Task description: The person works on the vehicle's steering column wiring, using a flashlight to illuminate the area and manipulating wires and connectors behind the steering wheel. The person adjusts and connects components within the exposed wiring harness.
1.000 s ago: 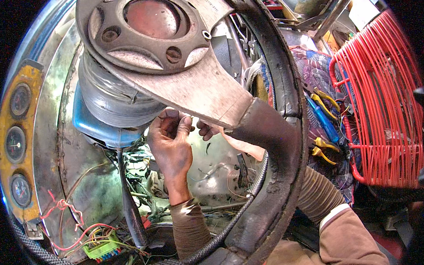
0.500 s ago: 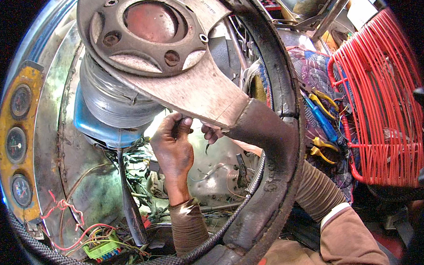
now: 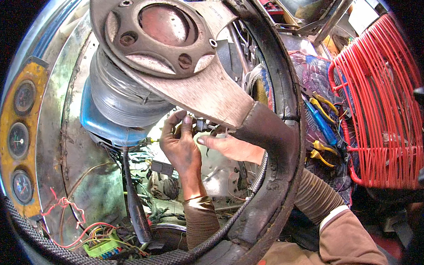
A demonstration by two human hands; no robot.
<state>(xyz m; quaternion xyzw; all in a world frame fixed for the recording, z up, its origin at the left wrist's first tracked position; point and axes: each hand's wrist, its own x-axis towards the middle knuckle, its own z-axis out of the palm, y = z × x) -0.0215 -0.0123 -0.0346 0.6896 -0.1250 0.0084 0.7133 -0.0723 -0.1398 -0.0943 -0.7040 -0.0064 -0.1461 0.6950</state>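
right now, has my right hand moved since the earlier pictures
Yes: judged against the steering wheel spoke, the right hand has come lower in the picture, with more of it showing.

My left forearm (image 3: 201,221) rises steeply, ending in my left hand (image 3: 179,145), thumb upright beside curled fingers. My right forearm (image 3: 319,194) slants in from the lower right; my right hand (image 3: 233,149) lies nearly level, thumb pointing left. Its fingers are partly hidden, so their grip is unclear.
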